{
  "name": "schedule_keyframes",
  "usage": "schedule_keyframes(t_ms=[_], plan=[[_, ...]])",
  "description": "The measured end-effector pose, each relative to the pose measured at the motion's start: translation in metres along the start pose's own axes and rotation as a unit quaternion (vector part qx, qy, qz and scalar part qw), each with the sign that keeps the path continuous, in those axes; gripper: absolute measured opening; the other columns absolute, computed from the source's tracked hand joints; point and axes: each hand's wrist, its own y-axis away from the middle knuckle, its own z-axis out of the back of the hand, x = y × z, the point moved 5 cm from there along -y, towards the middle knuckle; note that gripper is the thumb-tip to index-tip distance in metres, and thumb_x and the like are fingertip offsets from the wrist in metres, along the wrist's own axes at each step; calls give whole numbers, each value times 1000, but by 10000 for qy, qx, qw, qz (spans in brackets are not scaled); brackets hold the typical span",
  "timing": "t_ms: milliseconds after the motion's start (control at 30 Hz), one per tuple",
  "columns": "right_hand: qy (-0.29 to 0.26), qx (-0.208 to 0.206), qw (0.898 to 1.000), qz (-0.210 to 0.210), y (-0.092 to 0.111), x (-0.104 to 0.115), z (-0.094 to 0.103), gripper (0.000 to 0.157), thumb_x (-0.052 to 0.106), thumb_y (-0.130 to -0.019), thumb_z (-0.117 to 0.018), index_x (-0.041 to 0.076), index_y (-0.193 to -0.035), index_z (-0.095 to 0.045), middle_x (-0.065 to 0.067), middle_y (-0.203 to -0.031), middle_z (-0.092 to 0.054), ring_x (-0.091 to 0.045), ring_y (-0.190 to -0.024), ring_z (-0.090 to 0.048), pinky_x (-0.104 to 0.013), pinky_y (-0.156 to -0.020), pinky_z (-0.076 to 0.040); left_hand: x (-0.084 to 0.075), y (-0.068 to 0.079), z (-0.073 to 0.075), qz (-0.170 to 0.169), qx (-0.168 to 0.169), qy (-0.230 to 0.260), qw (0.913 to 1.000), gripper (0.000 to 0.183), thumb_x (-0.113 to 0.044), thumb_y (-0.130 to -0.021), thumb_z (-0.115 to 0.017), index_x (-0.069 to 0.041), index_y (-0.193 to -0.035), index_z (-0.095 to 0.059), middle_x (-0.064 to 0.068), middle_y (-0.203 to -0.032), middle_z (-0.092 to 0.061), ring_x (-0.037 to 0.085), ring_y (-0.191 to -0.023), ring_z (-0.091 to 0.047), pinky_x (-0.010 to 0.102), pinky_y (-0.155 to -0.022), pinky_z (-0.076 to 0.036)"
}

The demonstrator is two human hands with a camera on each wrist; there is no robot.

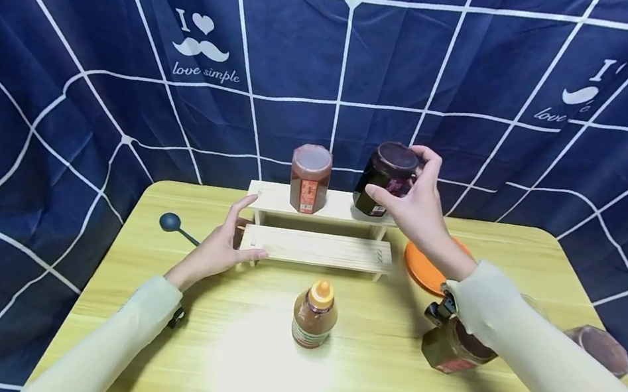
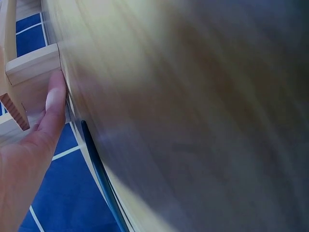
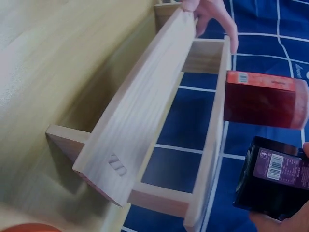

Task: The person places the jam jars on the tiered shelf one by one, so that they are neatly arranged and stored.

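Note:
My right hand [image 1: 418,204] grips a dark purple-black jar [image 1: 379,182] between thumb and fingers at the right end of the upper step of a two-step wooden rack [image 1: 315,248]. In the right wrist view, a gap shows between the jar's base [image 3: 244,174] and the step, and the jar is slightly tilted. A reddish-brown jar [image 1: 308,182] with a red label stands left of it on the same step. My left hand [image 1: 219,246] holds the rack's left end, its thumb at the lower step and index finger reaching up to the upper step.
A squeeze bottle [image 1: 314,316] with an orange cap stands in front of the rack. To the right are an orange plate [image 1: 427,269], a brown jar [image 1: 452,349] partly behind the right sleeve, and another jar [image 1: 603,347]. A dark spoon [image 1: 171,223] lies left. Blue cloth [image 1: 288,38] hangs behind.

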Motion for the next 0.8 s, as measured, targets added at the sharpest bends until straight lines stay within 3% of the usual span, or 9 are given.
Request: schedule_keyframes(t_ms=[133, 400, 800], plan=[[282, 44, 9996, -14, 0, -6, -8, 98, 9, -87, -92, 14, -158, -24, -13, -137, -64, -25, -107, -65, -29, -90, -50, 0, 0, 0, -48, 16, 34, 10000, 117, -17, -91, -94, -47, -171, -13, 21, -131, -62, 30, -103, -71, 49, -92, -57], [558, 49, 9984, 29, -2, -12, -20, 99, 7, -85, -93, 12, -157, -25, -18, -137, -65, -33, -120, -65, -49, -104, -46, 0, 1, -2, -47, 35, 41, 10000, 117, -19, -91, -94, -46, -171, -13, 21, -133, -61, 30, -106, -69, 49, -94, -56], [543, 167, 9984, 10, -2, -16, -30, 99, 3, -85, -92, 12, -157, -25, -18, -142, -63, -32, -126, -64, -48, -106, -47, 3, 2, 2, -118, 14, 30, 9999, 117, -19, -90, -94, -47, -171, -14, 20, -133, -61, 31, -108, -69, 49, -93, -56]])
